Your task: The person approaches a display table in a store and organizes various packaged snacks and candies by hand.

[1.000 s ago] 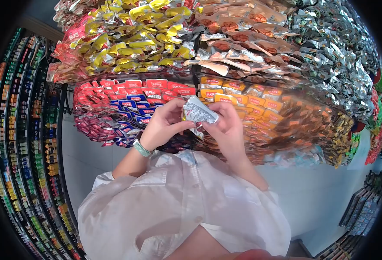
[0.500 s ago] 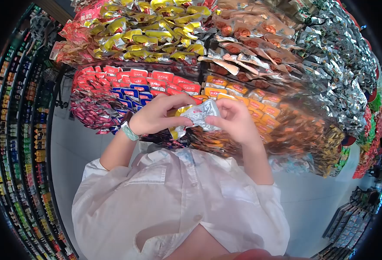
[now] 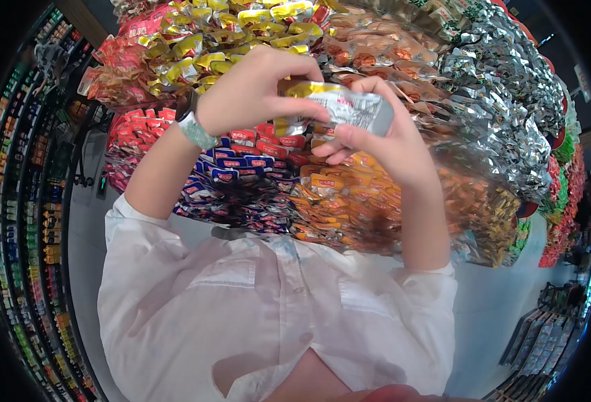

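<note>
Silver-and-yellow foil pouch (image 3: 357, 108) at twelve o'clock: left hand (image 3: 240, 92) pinches its nine-o'clock end, right hand (image 3: 408, 146) grips around three o'clock, fingers closed, I'd guess to steady it

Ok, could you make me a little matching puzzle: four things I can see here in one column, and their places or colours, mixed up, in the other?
Things:
1. silver and yellow packet
2. wristband
3. shirt
4. blue packets

Places and colours:
A. whitish, with chest pockets
B. heaped to the left of the orange packets
C. around the left arm
D. held between the left hand and the right hand

Right pairs: 1-D, 2-C, 3-A, 4-B
</note>
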`<state>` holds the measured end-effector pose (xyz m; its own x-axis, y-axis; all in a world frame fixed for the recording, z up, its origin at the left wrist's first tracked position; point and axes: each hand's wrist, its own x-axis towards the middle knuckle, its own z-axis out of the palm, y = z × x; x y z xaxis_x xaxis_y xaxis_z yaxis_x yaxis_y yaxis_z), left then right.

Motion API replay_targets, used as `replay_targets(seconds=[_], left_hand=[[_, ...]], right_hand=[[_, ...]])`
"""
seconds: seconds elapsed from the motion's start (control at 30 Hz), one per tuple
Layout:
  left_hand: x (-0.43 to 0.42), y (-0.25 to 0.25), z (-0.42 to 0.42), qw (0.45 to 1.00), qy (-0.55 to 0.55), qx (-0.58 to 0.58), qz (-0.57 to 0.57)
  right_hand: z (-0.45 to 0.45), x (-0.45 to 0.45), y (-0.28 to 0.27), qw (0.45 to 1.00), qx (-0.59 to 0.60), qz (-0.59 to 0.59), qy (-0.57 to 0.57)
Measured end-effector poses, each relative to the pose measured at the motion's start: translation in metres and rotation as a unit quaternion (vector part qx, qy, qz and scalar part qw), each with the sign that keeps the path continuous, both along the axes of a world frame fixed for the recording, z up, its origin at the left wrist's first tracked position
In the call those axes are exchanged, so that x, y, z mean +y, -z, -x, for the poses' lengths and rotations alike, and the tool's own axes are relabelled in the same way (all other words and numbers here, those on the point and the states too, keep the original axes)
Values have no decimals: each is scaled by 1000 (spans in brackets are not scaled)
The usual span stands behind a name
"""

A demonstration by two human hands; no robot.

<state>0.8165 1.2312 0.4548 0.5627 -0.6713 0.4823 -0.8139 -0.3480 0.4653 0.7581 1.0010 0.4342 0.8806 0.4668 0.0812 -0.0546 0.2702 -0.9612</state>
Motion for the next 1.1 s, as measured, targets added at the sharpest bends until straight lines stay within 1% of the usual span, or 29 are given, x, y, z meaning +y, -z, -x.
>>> replay_targets(seconds=[0.07,0.1,0.13,0.2,0.27,0.3,0.33,0.37,0.43,0.5,0.53,0.57,0.6,0.63,0.67,0.7,0.77,0.8,0.83,0.87,0.93,0.97,1.0,1.07,1.1], left_hand=[[-5,-2,-19,999,-13,-29,24],[-5,-5,-27,999,-45,24,14],[-3,-3,-42,995,-99,20,0],[4,11,-70,981,-183,-48,-31],[7,36,-85,973,-175,-126,-84],[0,43,-82,948,-229,-169,-144],[-6,49,-79,933,-263,-183,-163],[-13,53,-81,927,-275,-176,-183],[-23,59,-82,922,-283,-169,-202],[-32,58,-81,903,-318,-194,-213],[-33,63,-85,904,-315,-197,-212],[-35,71,-89,905,-309,-208,-204],[-37,73,-90,907,-303,-218,-197],[-37,74,-92,907,-300,-219,-199],[-37,71,-91,913,-280,-199,-219],[-38,66,-92,918,-260,-179,-239],[-39,54,-95,915,-229,-149,-296],[-38,53,-98,915,-229,-150,-296],[-36,50,-102,915,-200,-132,-324],[-34,48,-103,913,-172,-113,-351],[-35,47,-104,903,-187,-119,-367],[-39,43,-102,893,-201,-126,-383],[-42,40,-99,883,-213,-132,-398],[-44,37,-97,877,-219,-152,-400],[-42,36,-100,873,-226,-149,-405]], right_hand=[[-20,-7,-6,1000,-22,18,-5],[-23,-6,-11,999,-28,25,24],[-30,-8,-14,997,-45,46,51],[-50,-21,-13,982,-90,103,130],[-61,-36,-22,957,-121,184,188],[-64,-36,-26,955,-123,184,197],[-67,-37,-29,953,-123,185,205],[-74,-37,-27,952,-123,185,209],[-92,-40,-21,954,-75,211,201],[-91,-32,-23,952,-70,223,196],[-93,-27,-23,953,-63,233,183],[-106,-27,-13,941,-78,255,208],[-119,-27,-5,941,-78,253,210],[-131,-27,2,928,-107,298,198],[-131,-21,0,911,-135,341,186],[-129,-16,-1,887,-136,380,224],[-119,-5,-9,886,-114,387,227],[-116,-1,-13,885,-94,397,225],[-128,-2,-3,867,-111,424,237],[-127,2,-4,867,-112,423,238],[-125,12,-3,796,-177,509,275],[-117,16,-11,795,-181,520,255],[-118,18,-11,794,-178,519,261],[-123,22,-7,794,-174,533,234],[-129,25,-3,778,-181,554,234]])
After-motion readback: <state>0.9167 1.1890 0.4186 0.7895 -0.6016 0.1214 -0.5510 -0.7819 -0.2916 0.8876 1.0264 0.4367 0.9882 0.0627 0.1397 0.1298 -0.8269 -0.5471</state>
